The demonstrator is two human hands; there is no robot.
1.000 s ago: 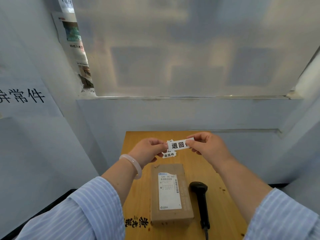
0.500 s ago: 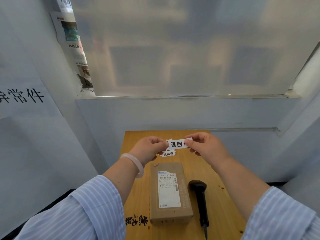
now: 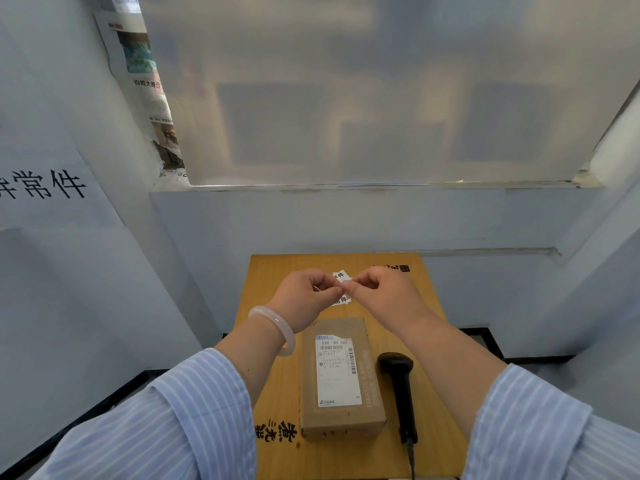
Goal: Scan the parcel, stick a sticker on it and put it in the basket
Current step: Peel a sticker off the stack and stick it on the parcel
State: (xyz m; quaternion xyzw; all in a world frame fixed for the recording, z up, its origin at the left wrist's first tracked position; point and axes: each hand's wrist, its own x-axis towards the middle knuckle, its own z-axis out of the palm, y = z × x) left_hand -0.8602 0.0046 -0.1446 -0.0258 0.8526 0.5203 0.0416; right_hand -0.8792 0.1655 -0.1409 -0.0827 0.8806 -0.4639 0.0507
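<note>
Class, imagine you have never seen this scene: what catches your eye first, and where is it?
First, the two hands, left hand and right hand, pinching a small white sticker together above the wooden table. Below them lies a brown parcel with a white label, and a black scanner rests to its right.

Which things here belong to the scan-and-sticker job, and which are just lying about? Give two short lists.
Belong to the job:
parcel
scanner
sticker, pinched between left hand and right hand

Just lying about:
newspaper on the wall
bracelet
sign on the left wall
</note>
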